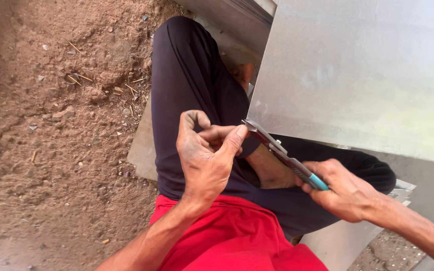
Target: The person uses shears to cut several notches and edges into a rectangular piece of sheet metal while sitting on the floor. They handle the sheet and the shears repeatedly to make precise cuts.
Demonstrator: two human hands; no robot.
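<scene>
The fingers (227, 138) of the left hand (204, 158) are pinched together, thumb pressed against the tip of a pair of metal snips (282, 155), right at the lower edge of a large grey metal sheet (357, 75). The right hand (345, 190) is closed around the turquoise-handled end of the snips, fingers clamped on the grip. The tool is held slanted, its tip up at the sheet's edge, its handle low and to the right.

Whether the blades are already biting the sheet or only touching it cannot be told, since the thumb hides that spot.

For the step to be done well, it is judged that the blade tip should be steadied by the left thumb while the handle is squeezed evenly, with fingertips kept away from the cut edge.

One sheet is being worked, propped over the person's lap. One pair of snips is seen. Two hands are in view, both the person's own. Dark trousers (192, 75) and a red shirt (227, 236) are worn. A second pale panel (347, 241) lies under the legs, and a flat board (141, 145) rests on the sandy ground (51, 125), which is strewn with many small chips and stones.
</scene>
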